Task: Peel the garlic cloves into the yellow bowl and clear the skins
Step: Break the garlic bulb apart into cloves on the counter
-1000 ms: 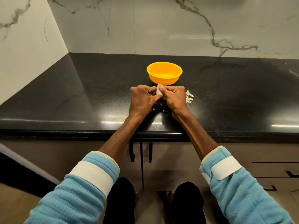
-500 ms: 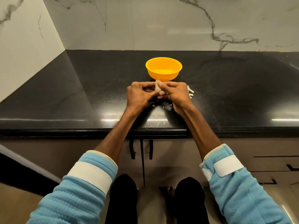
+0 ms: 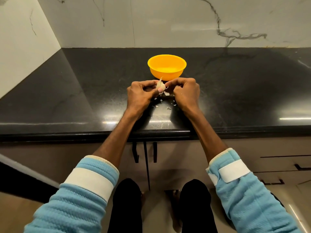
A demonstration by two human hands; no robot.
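Left hand [image 3: 140,96] pinches the clove [image 3: 159,85] between thumb and fingertips. Right hand [image 3: 186,93], fingers curled, nips at the clove's right side. The clove sits between both hands, its pointed tip aimed away at the bowl [image 3: 175,74] just beyond the knuckles. Skins [image 3: 168,108] lie below the hands. The left hand looks best placed to drop it.

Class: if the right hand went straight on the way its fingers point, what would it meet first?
Probably the garlic clove pinched by the left hand; whether the right hand already touches it is unclear.
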